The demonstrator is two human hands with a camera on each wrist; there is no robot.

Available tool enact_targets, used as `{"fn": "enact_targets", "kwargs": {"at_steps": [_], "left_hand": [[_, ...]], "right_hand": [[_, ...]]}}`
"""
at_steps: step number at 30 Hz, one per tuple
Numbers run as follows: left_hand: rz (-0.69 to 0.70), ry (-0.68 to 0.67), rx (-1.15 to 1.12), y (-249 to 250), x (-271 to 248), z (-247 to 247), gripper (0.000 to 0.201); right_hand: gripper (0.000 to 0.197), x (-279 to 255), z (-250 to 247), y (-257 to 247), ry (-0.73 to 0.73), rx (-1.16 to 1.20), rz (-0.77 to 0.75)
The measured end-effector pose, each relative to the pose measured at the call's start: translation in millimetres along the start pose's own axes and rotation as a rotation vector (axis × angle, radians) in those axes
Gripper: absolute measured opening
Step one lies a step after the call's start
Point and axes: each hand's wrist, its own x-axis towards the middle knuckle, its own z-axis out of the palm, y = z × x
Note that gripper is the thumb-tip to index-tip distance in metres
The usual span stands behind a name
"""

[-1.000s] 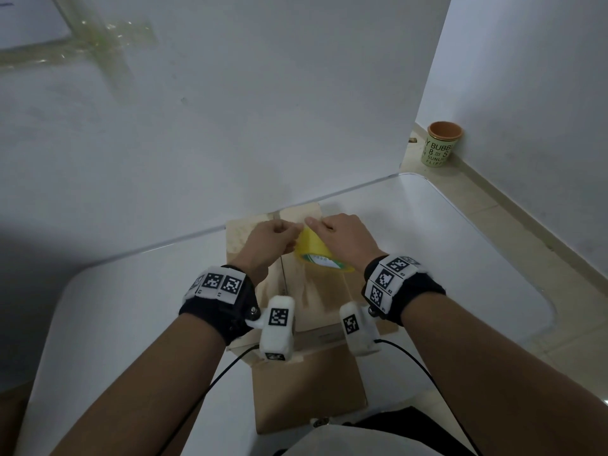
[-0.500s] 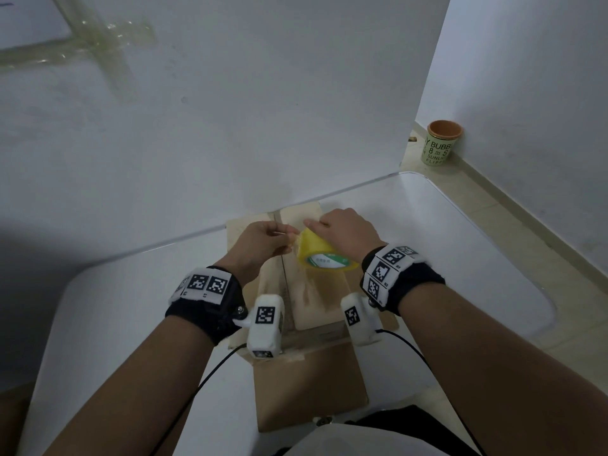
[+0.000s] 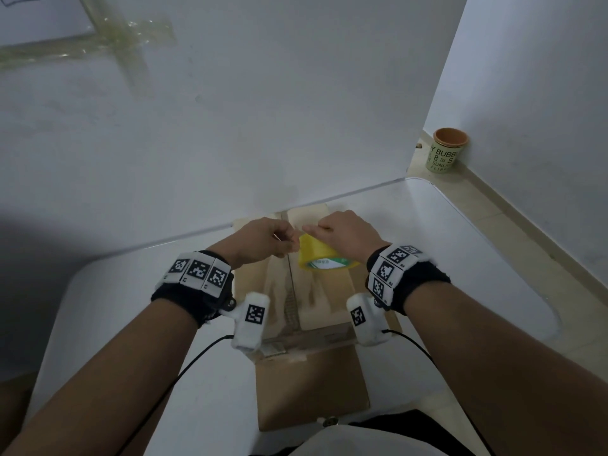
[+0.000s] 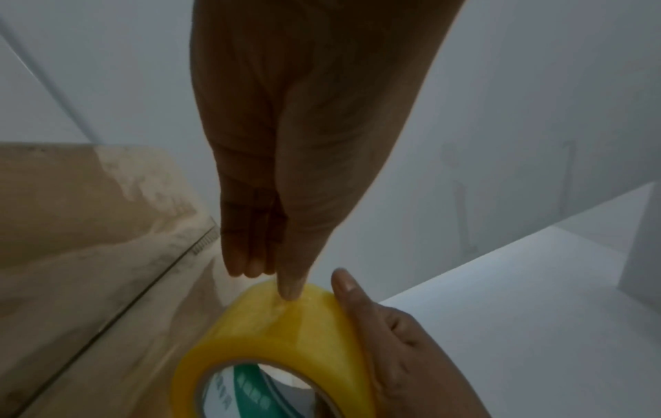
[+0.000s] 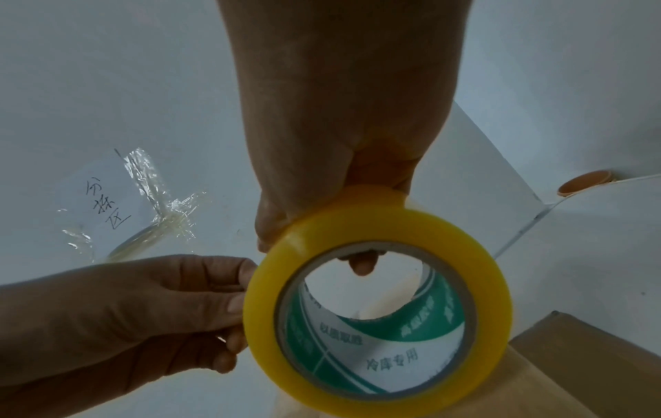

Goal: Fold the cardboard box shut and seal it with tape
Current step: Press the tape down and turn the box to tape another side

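The cardboard box (image 3: 312, 304) lies on the white table (image 3: 460, 258) with its top flaps folded down and a seam running along the middle. Over its far end my right hand (image 3: 345, 232) grips a yellow tape roll (image 3: 320, 256), with one fingertip inside the core in the right wrist view. My left hand (image 3: 263, 240) meets the roll from the left with curled fingers. In the left wrist view its thumb tip (image 4: 289, 291) presses on a wrinkle in the outer layer of the tape roll (image 4: 286, 333), above the box (image 4: 89, 254). The right wrist view shows the roll (image 5: 375, 311) and the left hand (image 5: 143, 305).
A white wall stands right behind the box, with a paper note taped to it (image 3: 98, 37). A green paper cup with an orange rim (image 3: 447, 153) sits on the floor at the right, past the table's rounded corner. Wrist camera cables hang below both forearms.
My left wrist has swung a little to the left while its fingers stay at the roll. The right hand and the roll have hardly moved.
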Motion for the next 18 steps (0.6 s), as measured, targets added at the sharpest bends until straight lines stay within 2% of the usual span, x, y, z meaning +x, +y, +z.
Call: {"fn": "enact_targets", "kwargs": {"at_steps": [2, 5, 7, 9, 11, 14, 18], "left_hand": [[0.011, -0.054, -0.044, -4, -3, -4, 0.003], [-0.018, -0.166, -0.308, -15, -11, -12, 0.002], [-0.099, -0.166, -0.524, -15, -14, -10, 0.010], [-0.179, -0.099, -0.649, -14, -11, -7, 0.024], [-0.176, 0.020, -0.572, -14, -5, -2, 0.026], [-0.116, 0.141, -0.455, -16, 0, -1, 0.016], [-0.017, 0.204, -0.205, -11, 2, -11, 0.011]], "right_hand": [[0.060, -1, 0, 3, -0.009, 0.042, 0.010], [0.060, -1, -3, 8, 0.018, 0.165, 0.052], [0.059, 0, -5, 9, 0.031, 0.182, 0.049], [0.058, 2, -5, 4, 0.029, 0.174, 0.036], [0.058, 5, -1, 2, 0.013, 0.186, 0.043], [0.059, 10, 4, 4, -0.067, 0.169, 0.067], [0.051, 7, 2, -1, -0.312, 0.173, 0.062]]}}
